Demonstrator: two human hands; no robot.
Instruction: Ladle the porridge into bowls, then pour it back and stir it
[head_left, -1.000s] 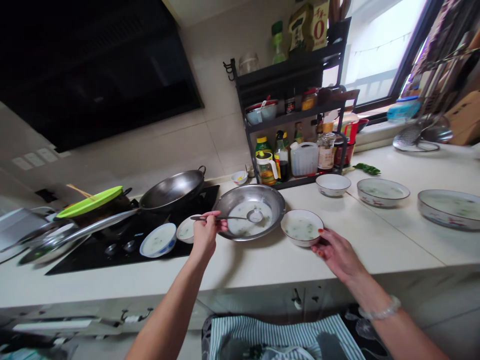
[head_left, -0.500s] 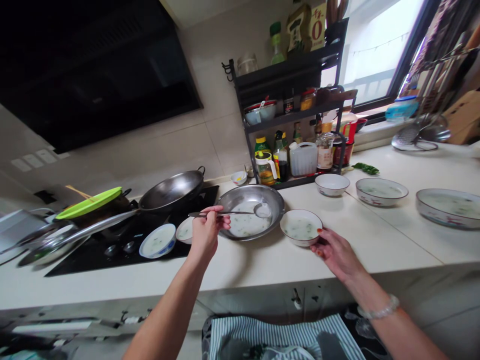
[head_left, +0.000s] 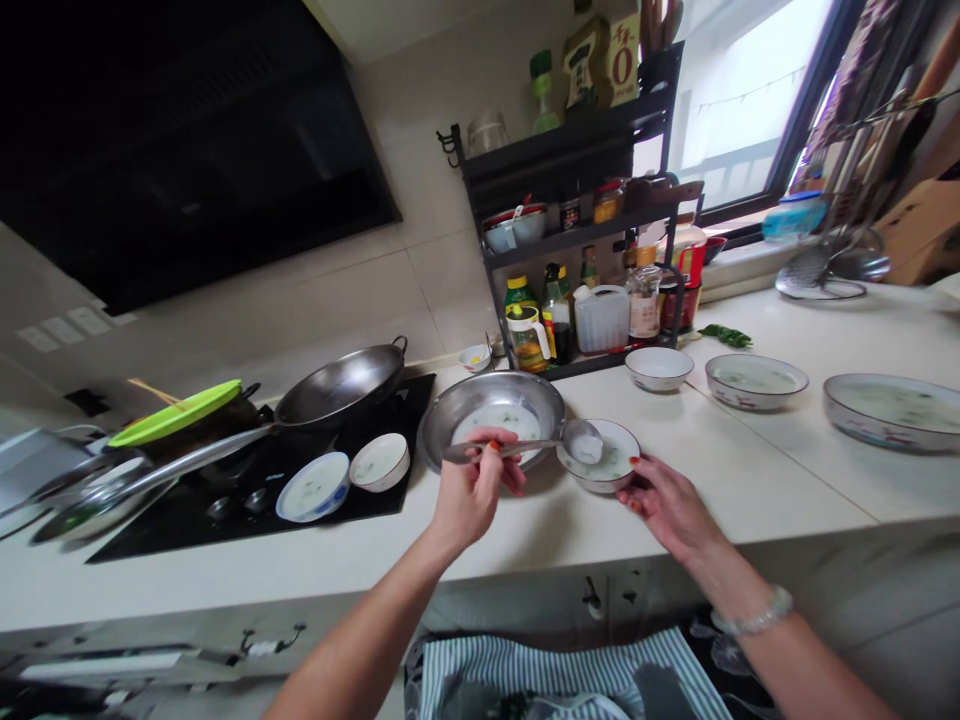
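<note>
My left hand point(head_left: 474, 488) is closed around the handle of a metal soup spoon point(head_left: 583, 442). The spoon's round end is over a small white bowl point(head_left: 598, 484) of pale, milky soup with green bits. My right hand point(head_left: 669, 505) grips that bowl at its right side, thumb at the rim and fingers against the outside. Just left of the bowl, a wide steel basin point(head_left: 435, 425) holds more of the same soup, partly hidden by my left hand. Whether liquid is falling from the spoon I cannot tell.
On the black cooktop point(head_left: 300, 540) stand a blue-patterned soup bowl point(head_left: 313, 488), another soup bowl point(head_left: 380, 463) and a wok point(head_left: 341, 385). To the right are a white bowl point(head_left: 660, 370) and soup bowls point(head_left: 757, 385). A bottle rack point(head_left: 555, 250) stands behind.
My left hand has moved right, carrying the spoon from inside the basin to over the small bowl. A soup bowl on the cooktop is now uncovered. My right hand stays on its bowl.
</note>
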